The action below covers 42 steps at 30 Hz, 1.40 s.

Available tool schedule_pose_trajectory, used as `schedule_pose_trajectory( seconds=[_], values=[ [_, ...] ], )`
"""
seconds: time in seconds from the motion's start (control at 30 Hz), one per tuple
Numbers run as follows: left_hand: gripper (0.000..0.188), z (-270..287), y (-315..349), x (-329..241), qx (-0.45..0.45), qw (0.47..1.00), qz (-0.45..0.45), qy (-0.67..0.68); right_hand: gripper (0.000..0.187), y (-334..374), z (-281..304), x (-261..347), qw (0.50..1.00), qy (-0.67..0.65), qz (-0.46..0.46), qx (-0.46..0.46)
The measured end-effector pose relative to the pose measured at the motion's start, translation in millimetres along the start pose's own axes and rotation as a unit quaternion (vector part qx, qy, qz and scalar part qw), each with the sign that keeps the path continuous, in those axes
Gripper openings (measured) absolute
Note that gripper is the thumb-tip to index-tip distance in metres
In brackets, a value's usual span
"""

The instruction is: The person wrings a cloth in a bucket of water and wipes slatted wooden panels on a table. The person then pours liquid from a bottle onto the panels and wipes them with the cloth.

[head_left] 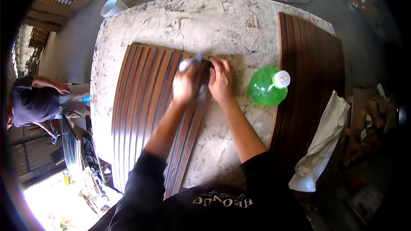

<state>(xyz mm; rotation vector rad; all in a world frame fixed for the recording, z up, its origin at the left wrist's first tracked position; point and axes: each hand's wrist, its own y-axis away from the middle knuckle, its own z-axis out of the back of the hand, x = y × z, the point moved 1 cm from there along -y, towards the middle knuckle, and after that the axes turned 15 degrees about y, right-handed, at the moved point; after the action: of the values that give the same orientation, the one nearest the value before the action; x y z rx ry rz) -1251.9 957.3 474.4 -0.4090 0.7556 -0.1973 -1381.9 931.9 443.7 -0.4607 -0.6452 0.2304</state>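
A brown slatted wood panel [141, 98] with dark grooves lies on the worktable, left of centre. Over its right-hand slats, near the far end, my left hand [185, 84] is closed on a whitish-grey wad [188, 62], perhaps a rag, smeared by motion. My right hand [221, 79] is curled over the panel's right edge near the far corner, fingertips on the wood and close to the left hand. Just right of it stands a green translucent bottle [263, 86] with a white cap. The panel's corner between the hands is blurred and partly hidden.
The worktable [184, 21] has a scuffed, whitish top. A second dark slatted panel [306, 77] lies along its right side, with crumpled white sheeting [321, 145] over its near right edge. A white bucket [112, 7] stands beyond the far left corner. Another person [36, 100] is at the left.
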Motion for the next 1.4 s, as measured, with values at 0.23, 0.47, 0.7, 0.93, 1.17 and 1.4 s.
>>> schedule_pose_trajectory(
  seconds=[0.23, 0.47, 0.7, 0.93, 1.17, 1.4],
  values=[
    [0.008, 11.8, 19.2, -2.7, 0.034, 0.998, 0.040, -0.034, 0.027, -3.1, 6.0, 5.7, 1.000, -0.003, -0.019, 0.017],
    [0.020, 15.9, 45.2, 7.8, 0.009, 0.995, 0.076, -0.061, 0.025, 4.4, -3.6, -12.1, 1.000, 0.019, -0.010, -0.019],
    [0.011, 12.4, -22.6, 29.2, -0.006, 0.997, 0.043, -0.058, 0.032, 3.4, -10.4, 11.0, 0.998, -0.055, -0.025, -0.011],
    [0.016, 39.5, 96.4, -3.4, 0.016, 0.998, 0.046, -0.046, 0.025, 5.6, 6.2, -9.0, 1.000, 0.030, -0.008, 0.004],
    [0.011, 15.7, -24.3, 37.1, 0.009, 0.989, 0.100, -0.112, 0.025, 0.8, -7.0, 20.2, 0.999, -0.011, 0.007, -0.040],
    [0.019, 65.3, 161.5, 0.4, 0.059, 0.988, 0.126, -0.059, 0.025, 2.7, 7.5, -2.6, 0.997, 0.072, -0.005, -0.001]
  ],
)
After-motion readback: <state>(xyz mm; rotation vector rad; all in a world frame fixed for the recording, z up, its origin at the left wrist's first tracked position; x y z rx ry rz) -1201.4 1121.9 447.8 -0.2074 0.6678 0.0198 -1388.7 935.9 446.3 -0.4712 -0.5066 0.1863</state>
